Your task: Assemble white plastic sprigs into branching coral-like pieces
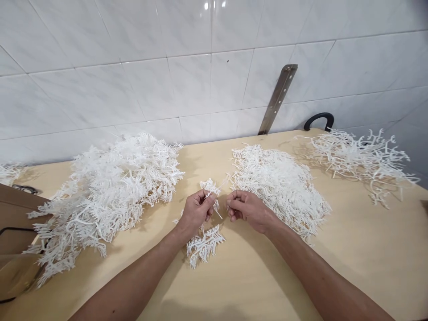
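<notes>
My left hand [199,207] pinches a white branched plastic piece [218,209] between thumb and fingers, and thin prongs stick out toward the right. A short gap away, my right hand [246,206] is closed in a pinch; whatever is between its fingertips is too small to make out. Just below my left hand lies a white comb-like branched cluster [204,244] on the table. More white bits [210,186] show behind my left fingers. Close beyond my right hand is a pile of small white pieces [277,187].
A large heap of white branched clusters [117,191] covers the left of the wooden table [361,249]. Bare white branching stems [361,156] lie at the far right, near a black curved handle [319,118]. A metal strip [278,100] leans on the tiled wall. A brown box [16,223] stands left.
</notes>
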Demonstrator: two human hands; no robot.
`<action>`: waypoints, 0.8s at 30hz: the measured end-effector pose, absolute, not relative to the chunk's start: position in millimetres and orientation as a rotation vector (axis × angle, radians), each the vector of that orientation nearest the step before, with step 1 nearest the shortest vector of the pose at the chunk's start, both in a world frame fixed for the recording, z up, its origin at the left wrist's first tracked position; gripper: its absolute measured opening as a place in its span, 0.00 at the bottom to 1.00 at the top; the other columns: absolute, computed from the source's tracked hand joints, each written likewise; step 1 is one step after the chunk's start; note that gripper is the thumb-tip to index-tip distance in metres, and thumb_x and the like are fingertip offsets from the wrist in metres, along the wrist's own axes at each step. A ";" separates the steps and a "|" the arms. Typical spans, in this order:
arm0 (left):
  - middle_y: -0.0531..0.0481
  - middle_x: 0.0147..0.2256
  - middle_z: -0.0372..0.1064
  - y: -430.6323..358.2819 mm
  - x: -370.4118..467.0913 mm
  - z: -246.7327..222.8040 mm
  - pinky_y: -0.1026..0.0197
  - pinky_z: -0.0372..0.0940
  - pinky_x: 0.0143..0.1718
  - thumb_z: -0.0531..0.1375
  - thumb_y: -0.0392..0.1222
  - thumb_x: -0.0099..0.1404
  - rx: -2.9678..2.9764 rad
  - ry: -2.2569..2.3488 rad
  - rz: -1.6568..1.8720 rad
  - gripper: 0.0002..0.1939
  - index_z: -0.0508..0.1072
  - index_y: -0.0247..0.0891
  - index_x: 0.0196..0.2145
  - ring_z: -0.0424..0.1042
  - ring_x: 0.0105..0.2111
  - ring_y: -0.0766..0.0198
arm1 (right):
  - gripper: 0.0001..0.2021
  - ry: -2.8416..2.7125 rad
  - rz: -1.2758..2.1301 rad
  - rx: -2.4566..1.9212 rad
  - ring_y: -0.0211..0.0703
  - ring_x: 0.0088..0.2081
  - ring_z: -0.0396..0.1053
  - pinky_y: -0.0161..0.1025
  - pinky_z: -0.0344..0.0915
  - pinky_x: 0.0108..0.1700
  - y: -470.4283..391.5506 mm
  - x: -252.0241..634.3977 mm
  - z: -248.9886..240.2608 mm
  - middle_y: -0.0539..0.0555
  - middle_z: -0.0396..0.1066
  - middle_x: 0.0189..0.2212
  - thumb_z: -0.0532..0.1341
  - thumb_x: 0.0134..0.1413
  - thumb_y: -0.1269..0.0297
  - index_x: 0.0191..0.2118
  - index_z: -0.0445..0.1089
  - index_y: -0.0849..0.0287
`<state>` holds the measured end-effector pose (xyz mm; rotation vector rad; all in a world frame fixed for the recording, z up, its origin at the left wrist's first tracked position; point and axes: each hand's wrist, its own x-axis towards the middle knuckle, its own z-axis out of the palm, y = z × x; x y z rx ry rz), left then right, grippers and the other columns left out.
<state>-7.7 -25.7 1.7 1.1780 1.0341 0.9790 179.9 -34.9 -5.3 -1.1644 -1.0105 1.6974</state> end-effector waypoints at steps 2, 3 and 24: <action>0.58 0.18 0.59 -26.4 -7.7 4.1 0.67 0.51 0.18 0.66 0.57 0.59 1.162 1.030 0.965 0.21 0.66 0.37 0.27 0.54 0.16 0.74 | 0.13 -1.005 1.715 -1.171 0.34 0.24 0.66 0.34 0.67 0.27 -36.1 177.6 -2.6 0.47 0.68 0.23 0.72 0.45 0.59 0.32 0.70 0.59; 0.59 0.18 0.59 -27.1 -7.5 5.6 0.68 0.52 0.18 0.66 0.57 0.58 1.155 1.029 0.958 0.21 0.66 0.37 0.27 0.54 0.16 0.74 | 0.14 -1.014 1.727 -1.173 0.34 0.24 0.65 0.34 0.66 0.27 -36.8 176.1 -1.5 0.47 0.68 0.23 0.72 0.45 0.58 0.31 0.70 0.60; 0.59 0.16 0.59 -31.0 -4.5 5.3 0.67 0.52 0.19 0.63 0.56 0.60 1.242 1.077 0.930 0.19 0.66 0.38 0.27 0.54 0.16 0.73 | 0.10 -1.152 1.684 -1.289 0.32 0.19 0.66 0.31 0.59 0.21 -42.1 163.1 -2.8 0.46 0.69 0.20 0.67 0.47 0.58 0.28 0.68 0.58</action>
